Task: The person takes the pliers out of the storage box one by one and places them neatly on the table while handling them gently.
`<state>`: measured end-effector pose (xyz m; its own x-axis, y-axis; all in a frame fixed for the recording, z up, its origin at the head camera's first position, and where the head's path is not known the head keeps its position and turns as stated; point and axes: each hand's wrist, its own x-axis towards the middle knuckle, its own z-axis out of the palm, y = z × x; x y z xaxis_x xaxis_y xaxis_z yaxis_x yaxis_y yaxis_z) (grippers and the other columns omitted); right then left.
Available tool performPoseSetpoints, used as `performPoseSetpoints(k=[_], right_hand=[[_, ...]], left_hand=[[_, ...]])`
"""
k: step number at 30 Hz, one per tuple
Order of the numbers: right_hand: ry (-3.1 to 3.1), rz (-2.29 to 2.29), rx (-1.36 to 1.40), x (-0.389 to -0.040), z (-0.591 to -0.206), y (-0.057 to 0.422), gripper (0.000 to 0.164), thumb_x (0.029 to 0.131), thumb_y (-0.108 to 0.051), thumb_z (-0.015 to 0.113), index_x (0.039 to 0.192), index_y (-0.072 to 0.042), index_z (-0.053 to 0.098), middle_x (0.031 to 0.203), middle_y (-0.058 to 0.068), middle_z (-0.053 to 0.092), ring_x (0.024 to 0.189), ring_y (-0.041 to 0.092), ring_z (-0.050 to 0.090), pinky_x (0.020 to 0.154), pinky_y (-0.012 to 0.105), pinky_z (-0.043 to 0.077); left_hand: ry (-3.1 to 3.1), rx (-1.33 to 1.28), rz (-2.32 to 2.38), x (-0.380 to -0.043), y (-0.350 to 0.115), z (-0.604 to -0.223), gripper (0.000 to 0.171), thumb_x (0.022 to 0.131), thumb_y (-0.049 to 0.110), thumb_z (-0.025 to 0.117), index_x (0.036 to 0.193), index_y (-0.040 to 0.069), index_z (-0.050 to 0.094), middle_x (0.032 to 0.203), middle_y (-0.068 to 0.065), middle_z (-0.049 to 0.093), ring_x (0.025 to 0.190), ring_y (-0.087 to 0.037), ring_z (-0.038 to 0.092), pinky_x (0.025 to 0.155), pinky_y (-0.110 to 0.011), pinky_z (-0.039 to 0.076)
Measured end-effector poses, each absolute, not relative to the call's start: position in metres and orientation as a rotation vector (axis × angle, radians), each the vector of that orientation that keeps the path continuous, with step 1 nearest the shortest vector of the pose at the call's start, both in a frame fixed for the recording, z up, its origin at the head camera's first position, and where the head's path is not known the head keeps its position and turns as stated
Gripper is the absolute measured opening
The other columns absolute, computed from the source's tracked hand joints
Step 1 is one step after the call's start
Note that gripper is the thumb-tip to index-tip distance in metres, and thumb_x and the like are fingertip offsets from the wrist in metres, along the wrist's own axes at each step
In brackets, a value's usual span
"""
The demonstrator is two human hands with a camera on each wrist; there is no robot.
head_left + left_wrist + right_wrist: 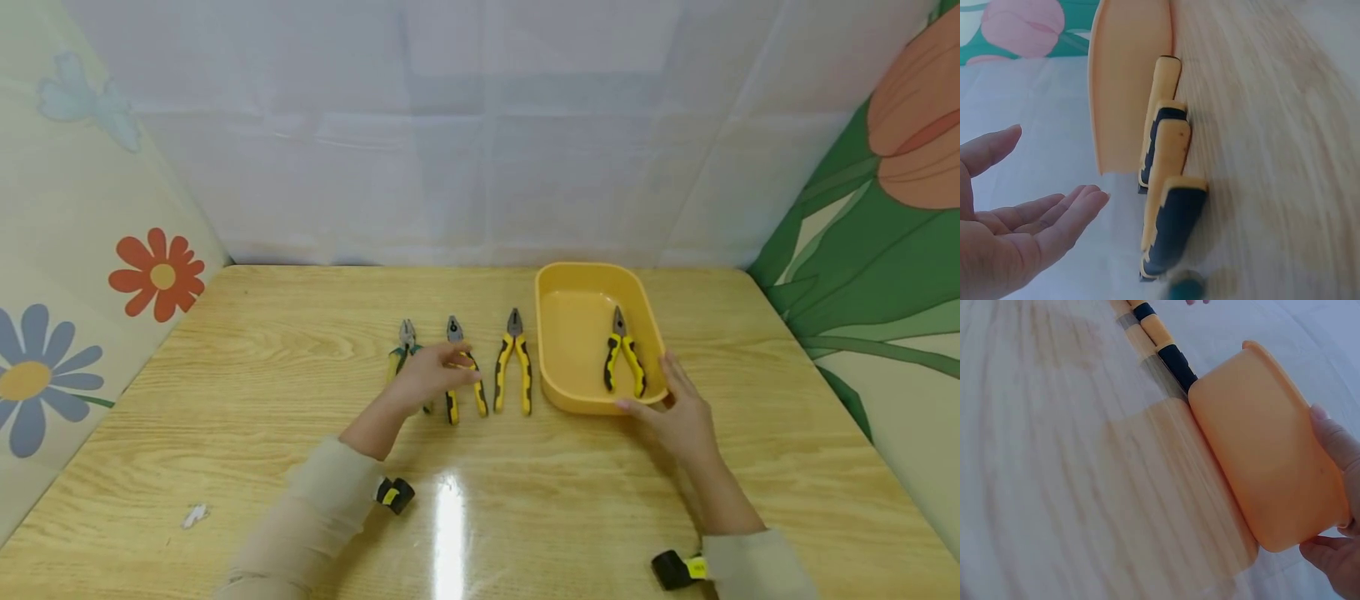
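My left hand [429, 377] hovers over the pliers lying in a row on the table, overlapping two of them in the head view. Its thumb and fingers are parted, with nothing between them in the left wrist view. Partly hidden beneath it are the leftmost pliers [407, 333], with green and yellow handles, and the yellow-and-black middle pliers [454, 329]. To their right lie the third pliers [514, 323]. My right hand [684, 418] grips the near right corner of a yellow plastic tub [1266, 456], thumb at the rim. Inside the tub rest yellow-and-black pliers [618, 323].
The wooden table [540, 517] meets a white cloth backdrop [480, 183] at its far edge. Flower-painted panels [45, 250] stand at both sides. A small white scrap [195, 515] lies at the left front. Each wrist carries a small black camera [671, 570].
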<state>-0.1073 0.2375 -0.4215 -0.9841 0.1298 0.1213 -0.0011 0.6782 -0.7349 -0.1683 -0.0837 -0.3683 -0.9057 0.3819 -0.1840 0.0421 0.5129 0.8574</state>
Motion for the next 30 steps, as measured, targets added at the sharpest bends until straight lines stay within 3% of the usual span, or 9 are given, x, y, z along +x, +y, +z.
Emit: performPoseSetpoints(k=[5,20,30], right_hand=[[-2.730,1.208,-0.114,-0.108,-0.422,0.237,0.096,0.070,-0.042,0.067,0.136,0.000,0.013,0.141,0.017,0.009,0.126,0.035,0.009,0.100,0.048,0.015],[-2.723,1.231,-0.119,-0.108,-0.421,0.238,0.095,0.070,-0.041,0.067,0.136,0.000,0.013,0.141,0.016,0.008,0.126,0.034,0.008,0.099,0.047,0.016],[-2.732,1.220,-0.122,-0.109,-0.422,0.238,0.095,0.070,-0.042,0.067,0.136,0.000,0.013,0.141,0.016,0.009,0.126,0.036,0.009,0.099,0.048,0.016]], left_hand=[[2.395,0.346,1.377,-0.168,-0.074,-0.367,0.054,0.081,0.026,0.060,0.128,0.008,0.040,0.112,-0.005,0.054,0.102,-0.022,0.049,0.083,-0.037,0.042],[2.177,0.458,1.539,-0.168,-0.045,-0.365,0.056,0.083,0.024,0.059,0.128,0.001,0.037,0.115,-0.013,0.051,0.101,-0.022,0.050,0.086,-0.035,0.041],[2.081,0.462,1.560,-0.167,-0.033,-0.363,0.057,0.082,0.026,0.059,0.130,0.006,0.036,0.116,-0.010,0.051,0.103,-0.019,0.048,0.090,-0.036,0.037]])
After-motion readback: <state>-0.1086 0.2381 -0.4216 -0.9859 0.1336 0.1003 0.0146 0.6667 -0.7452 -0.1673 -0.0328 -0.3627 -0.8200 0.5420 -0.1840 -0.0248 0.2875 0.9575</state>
